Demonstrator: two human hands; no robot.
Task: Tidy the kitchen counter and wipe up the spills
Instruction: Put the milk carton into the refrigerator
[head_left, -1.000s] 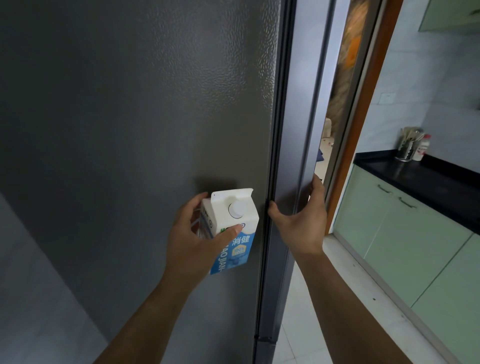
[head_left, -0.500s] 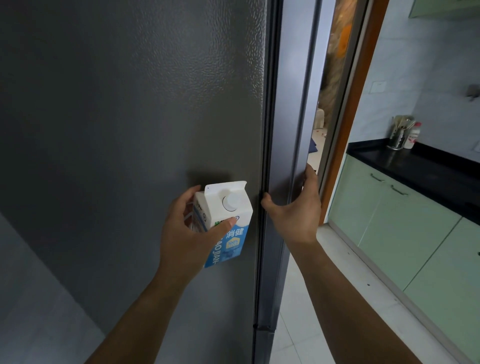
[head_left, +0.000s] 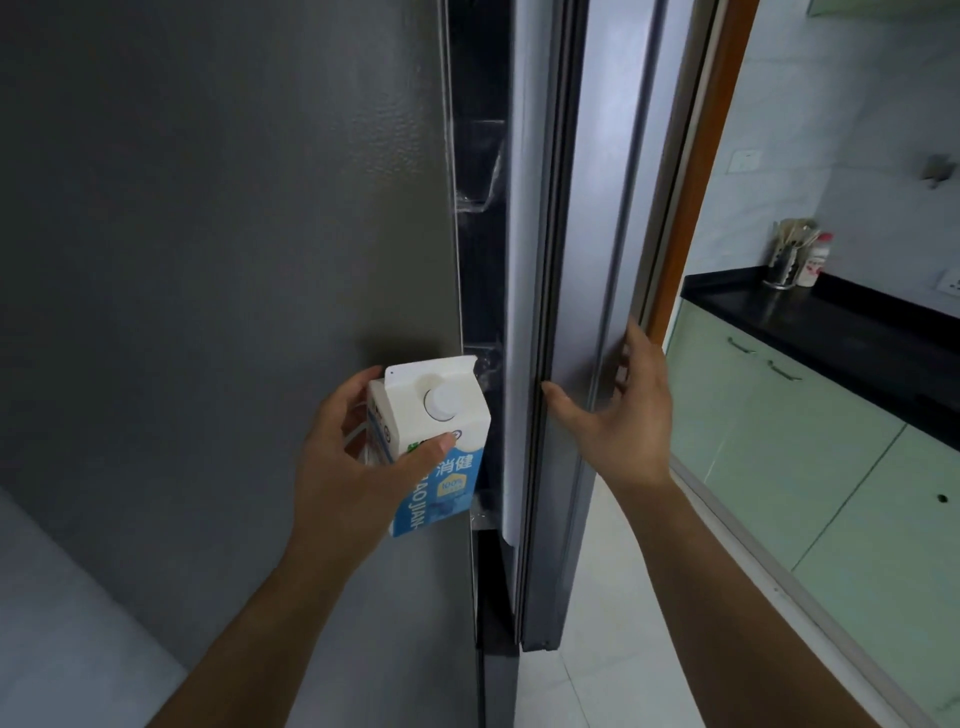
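A white and blue milk carton (head_left: 441, 441) with a round white cap stands upright in my left hand (head_left: 348, 467), in front of the grey fridge front (head_left: 234, 208). My right hand (head_left: 618, 431) grips the edge of the fridge door (head_left: 587, 208), fingers behind it and thumb on its face. The door stands slightly ajar. A narrow dark gap (head_left: 478, 260) shows between it and the grey front, with a white seal strip along the door. The carton's top is level with the lower part of the gap. The inside of the fridge is too dark to make out.
A black counter (head_left: 841, 327) on pale green cabinets (head_left: 779, 431) runs along the right. A metal utensil holder (head_left: 787, 260) and a white bottle (head_left: 820, 260) stand at its far end. An orange door frame (head_left: 701, 156) rises behind the fridge door. The floor is pale tile.
The fridge door has swung out to the right with my right hand on it, opening a dark gap. My left hand has kept the carton beside it.
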